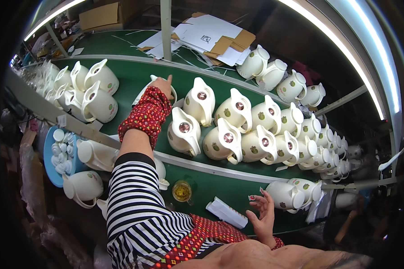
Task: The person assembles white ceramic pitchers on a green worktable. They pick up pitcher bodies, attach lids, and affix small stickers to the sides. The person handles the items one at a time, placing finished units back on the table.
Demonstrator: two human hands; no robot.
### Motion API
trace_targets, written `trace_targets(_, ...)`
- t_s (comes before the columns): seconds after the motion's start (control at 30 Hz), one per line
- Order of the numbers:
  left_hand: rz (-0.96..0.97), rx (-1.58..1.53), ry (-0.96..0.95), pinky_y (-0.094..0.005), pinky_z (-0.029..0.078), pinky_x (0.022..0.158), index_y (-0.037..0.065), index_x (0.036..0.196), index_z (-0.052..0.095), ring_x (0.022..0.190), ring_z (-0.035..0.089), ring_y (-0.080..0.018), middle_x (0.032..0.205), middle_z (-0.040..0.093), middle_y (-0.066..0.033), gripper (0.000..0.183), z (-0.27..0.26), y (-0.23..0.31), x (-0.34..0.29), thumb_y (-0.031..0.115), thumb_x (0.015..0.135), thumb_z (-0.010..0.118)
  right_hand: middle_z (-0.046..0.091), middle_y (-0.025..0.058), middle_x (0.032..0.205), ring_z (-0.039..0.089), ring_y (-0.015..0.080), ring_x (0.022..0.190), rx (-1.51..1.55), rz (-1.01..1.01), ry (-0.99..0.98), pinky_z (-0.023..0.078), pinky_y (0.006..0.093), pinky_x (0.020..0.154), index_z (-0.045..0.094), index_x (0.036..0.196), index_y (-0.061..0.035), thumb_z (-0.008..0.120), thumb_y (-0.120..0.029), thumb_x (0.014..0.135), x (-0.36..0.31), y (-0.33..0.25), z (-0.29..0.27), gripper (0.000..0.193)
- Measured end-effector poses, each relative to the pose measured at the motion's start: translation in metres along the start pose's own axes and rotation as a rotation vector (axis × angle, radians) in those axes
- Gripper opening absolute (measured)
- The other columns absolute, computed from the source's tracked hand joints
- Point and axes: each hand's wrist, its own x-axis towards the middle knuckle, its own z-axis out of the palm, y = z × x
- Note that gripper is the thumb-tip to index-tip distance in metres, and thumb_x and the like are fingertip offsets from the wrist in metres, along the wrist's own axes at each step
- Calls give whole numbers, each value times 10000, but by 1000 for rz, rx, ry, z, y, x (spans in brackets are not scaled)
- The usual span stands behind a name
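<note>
My left hand (162, 86), beyond a red patterned sleeve cover, is stretched over a white jug (142, 93) on the green bench and appears to grip it. The hand and sleeve hide most of that jug; one finger sticks up. Low on the right, my right hand (264, 219) has its fingers apart and slightly bent. Small stickers (252, 197) with red on them cling to its fingertips. Right of my left hand stand several white vacuum jugs (199, 101) without lids, shiny inside, many with a small green print on the side.
More jugs (101, 78) crowd the far left, and several (255, 62) stand at the back right. A blue basin (53, 169) holds white lids. Near me are a glass cup of yellowish drink (182, 191) and a white folded strip (226, 212). Flattened cartons (206, 33) lie behind.
</note>
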Motion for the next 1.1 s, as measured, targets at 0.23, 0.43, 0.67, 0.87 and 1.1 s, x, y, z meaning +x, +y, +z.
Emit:
trace_targets(0.23, 144, 237, 147, -580, 69, 1269, 130, 1613, 331, 1572, 241, -312, 1619, 403, -158, 770, 55, 8, 57, 341, 934, 626, 575, 141, 1327, 608, 208, 1126, -18, 38, 57, 474, 365, 1040, 341, 1549, -33, 817, -25, 833, 2, 11, -4, 860)
trace_targets(0.43, 8, 182, 129, -584, 93, 1267, 36, 1392, 613, 1302, 578, -278, 1366, 617, -144, 467, 47, 7, 61, 277, 992, 606, 592, 137, 1319, 605, 204, 1138, -39, 28, 55, 475, 365, 1044, 357, 1542, -35, 816, -8, 832, 9, 10, -1, 847)
trace_targets(0.67, 39, 200, 117, -454, 339, 1052, 83, 1213, 734, 1135, 671, -308, 1151, 734, -106, 440, 17, 2, 20, 265, 812, 742, 600, 129, 1303, 605, 206, 1143, 23, 4, 36, 476, 365, 1048, 371, 1534, -33, 818, -15, 837, -2, 10, 3, 828)
trace_targets(0.87, -109, -65, 190, -461, 449, 964, 61, 1246, 655, 1046, 724, -325, 1034, 766, -139, 471, 22, -52, -29, 221, 806, 709, 583, 128, 1325, 598, 212, 1156, 19, -78, -26, 470, 376, 1064, 337, 1553, -30, 764, 23, 860, -28, 0, 0, 817)
trace_targets(1.1, -112, -249, 502, -616, 346, 1022, 180, 1329, 640, 1040, 705, -318, 1098, 745, -128, 456, -7, -92, -104, 343, 906, 593, 642, 129, 1260, 616, 221, 1202, -44, -212, 1, 444, 376, 1094, 388, 1522, -30, 788, 19, 824, -64, -22, -11, 806)
